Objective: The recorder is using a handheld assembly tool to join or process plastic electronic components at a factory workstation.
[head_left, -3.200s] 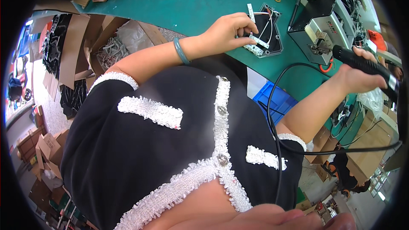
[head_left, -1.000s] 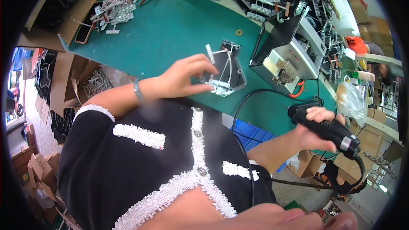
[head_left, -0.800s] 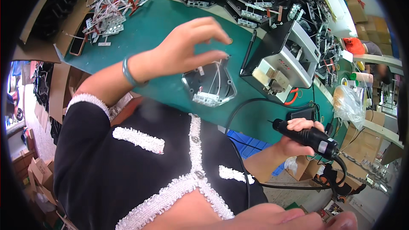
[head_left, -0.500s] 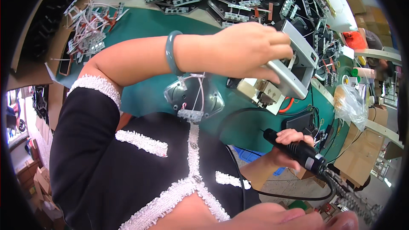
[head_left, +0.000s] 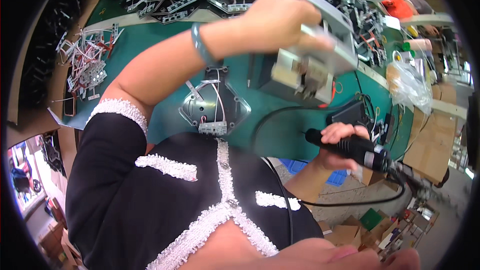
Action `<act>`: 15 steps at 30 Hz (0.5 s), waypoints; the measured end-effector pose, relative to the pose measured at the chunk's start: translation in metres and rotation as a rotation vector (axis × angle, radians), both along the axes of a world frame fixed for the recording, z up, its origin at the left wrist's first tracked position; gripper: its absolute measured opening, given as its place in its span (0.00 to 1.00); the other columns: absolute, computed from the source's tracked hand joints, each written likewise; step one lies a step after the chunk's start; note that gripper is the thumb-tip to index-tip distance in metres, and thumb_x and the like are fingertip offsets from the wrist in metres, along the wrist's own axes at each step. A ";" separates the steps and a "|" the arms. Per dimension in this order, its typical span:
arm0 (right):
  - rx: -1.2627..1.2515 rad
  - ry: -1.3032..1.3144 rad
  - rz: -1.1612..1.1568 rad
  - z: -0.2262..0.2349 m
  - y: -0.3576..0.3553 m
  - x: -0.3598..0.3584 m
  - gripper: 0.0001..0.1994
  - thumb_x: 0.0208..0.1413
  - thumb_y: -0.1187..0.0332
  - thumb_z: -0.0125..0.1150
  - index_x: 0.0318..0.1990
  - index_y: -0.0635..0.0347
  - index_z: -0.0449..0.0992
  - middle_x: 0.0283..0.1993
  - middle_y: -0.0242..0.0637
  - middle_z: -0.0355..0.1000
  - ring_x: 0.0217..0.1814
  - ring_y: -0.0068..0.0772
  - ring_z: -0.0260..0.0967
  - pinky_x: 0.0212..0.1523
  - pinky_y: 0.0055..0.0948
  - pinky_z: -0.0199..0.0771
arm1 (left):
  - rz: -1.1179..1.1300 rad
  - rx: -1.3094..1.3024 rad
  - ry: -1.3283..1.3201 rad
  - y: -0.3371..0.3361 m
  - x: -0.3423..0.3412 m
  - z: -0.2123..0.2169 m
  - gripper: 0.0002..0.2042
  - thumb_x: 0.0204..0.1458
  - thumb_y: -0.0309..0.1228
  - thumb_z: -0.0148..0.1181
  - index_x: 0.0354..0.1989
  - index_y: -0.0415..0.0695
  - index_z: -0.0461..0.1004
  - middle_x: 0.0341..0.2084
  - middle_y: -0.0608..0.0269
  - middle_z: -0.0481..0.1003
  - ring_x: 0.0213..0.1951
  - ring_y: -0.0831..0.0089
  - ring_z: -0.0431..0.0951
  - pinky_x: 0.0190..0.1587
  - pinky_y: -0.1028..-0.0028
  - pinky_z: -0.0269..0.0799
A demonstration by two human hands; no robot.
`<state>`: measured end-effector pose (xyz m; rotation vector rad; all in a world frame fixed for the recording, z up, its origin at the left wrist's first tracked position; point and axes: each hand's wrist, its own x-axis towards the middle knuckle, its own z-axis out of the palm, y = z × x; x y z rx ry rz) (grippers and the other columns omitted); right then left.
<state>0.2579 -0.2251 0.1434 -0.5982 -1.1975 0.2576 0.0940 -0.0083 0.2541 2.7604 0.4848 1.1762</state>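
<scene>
My left hand [head_left: 295,22], blurred by motion, reaches across the bench to the right. Its fingers are curled over the near edge of an open grey metal box [head_left: 345,52], also smeared. Beneath the box sits a beige block with a small metal mechanism [head_left: 312,77]. My right hand [head_left: 342,145] is wrapped around a black electric screwdriver [head_left: 367,152], its thin tip pointing left. In front of my body lies a black plate with a clear rim [head_left: 200,107], with small strip boards and white wires on it. Neither hand touches the plate.
Many black plates with strip boards [head_left: 175,2] are heaped along the far side. A tangle of wired strip boards [head_left: 87,70] lies at left. A dark device [head_left: 347,112] and a clear plastic bag [head_left: 410,87] are at right. The screwdriver's black cable [head_left: 345,204] loops below.
The view has shifted, so the bench's far side sits higher. My left hand stays at the grey box, more blurred now. The right hand still holds the screwdriver.
</scene>
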 end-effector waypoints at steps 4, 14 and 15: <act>-0.122 0.044 -0.085 0.005 0.012 -0.003 0.44 0.46 0.28 0.50 0.56 0.61 0.60 0.22 0.33 0.64 0.19 0.28 0.63 0.23 0.29 0.68 | -0.064 -0.438 0.087 0.078 0.030 0.032 0.28 0.52 0.56 0.55 0.26 0.37 0.80 0.27 0.46 0.78 0.31 0.55 0.79 0.38 0.62 0.72; -0.131 0.050 -0.122 -0.003 0.023 0.018 0.42 0.49 0.30 0.50 0.55 0.63 0.61 0.25 0.36 0.66 0.25 0.31 0.66 0.30 0.32 0.71 | 0.049 -0.095 0.043 0.038 0.037 -0.022 0.31 0.45 0.66 0.54 0.27 0.46 0.76 0.23 0.58 0.76 0.30 0.58 0.78 0.32 0.62 0.73; -0.120 0.050 -0.133 -0.005 0.024 0.020 0.42 0.49 0.30 0.50 0.55 0.63 0.61 0.25 0.37 0.67 0.25 0.31 0.66 0.30 0.32 0.71 | 0.031 -0.054 0.023 0.038 0.037 -0.031 0.31 0.44 0.66 0.54 0.26 0.45 0.75 0.24 0.60 0.76 0.31 0.59 0.78 0.32 0.63 0.73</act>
